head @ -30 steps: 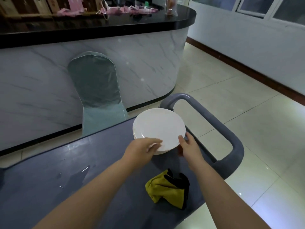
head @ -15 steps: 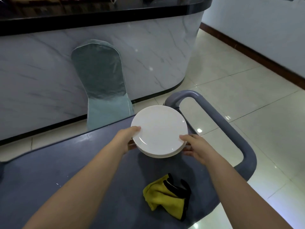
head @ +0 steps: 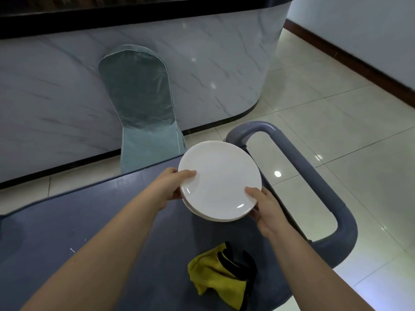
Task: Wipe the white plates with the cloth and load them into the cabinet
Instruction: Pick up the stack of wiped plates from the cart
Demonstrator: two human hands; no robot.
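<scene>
Here we hold a small stack of white plates (head: 221, 180) over the right end of the grey cart (head: 89, 232), our left hand (head: 173, 187) closed on its left rim, thumb on top, and our right hand (head: 265, 207) closed on its near right rim, thumb also on top. The yellow and black cloth (head: 215, 274) lies crumpled on the cart below, apart from the plates. A covered chair (head: 139, 104) stands against the marble counter (head: 213, 63) beyond
</scene>
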